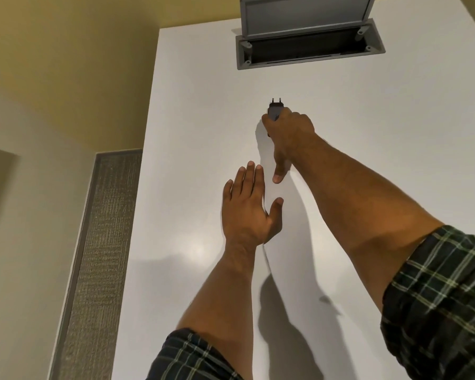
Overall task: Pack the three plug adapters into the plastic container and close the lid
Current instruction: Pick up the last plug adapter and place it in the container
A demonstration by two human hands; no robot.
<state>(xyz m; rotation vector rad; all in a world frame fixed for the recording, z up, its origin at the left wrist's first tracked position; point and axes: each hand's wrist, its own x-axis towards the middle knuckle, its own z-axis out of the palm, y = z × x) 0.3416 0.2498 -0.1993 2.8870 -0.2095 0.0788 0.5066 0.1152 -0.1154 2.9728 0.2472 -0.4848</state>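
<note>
White tabletop (pixel 203 119) fills the view, floor dropping away past its left edge. Right hand (pixel 288 133) is curled around a dark plug adapter (pixel 274 111), pins aimed at the far edge and the grey pop-up socket box (pixel 307 42). Left hand (pixel 247 207) lies spread flat, empty, nearer the middle. Risk: fingertip hold only, it could slip out. No container, lid or other adapters in sight; much of the adapter's body is hidden.

Counts, head view
1 plug adapter (pixel 274 110), 2 hands: left hand (pixel 248 208), right hand (pixel 290 135); 1 white table (pixel 203 133), 1 grey hatch (pixel 307 43) far.
</note>
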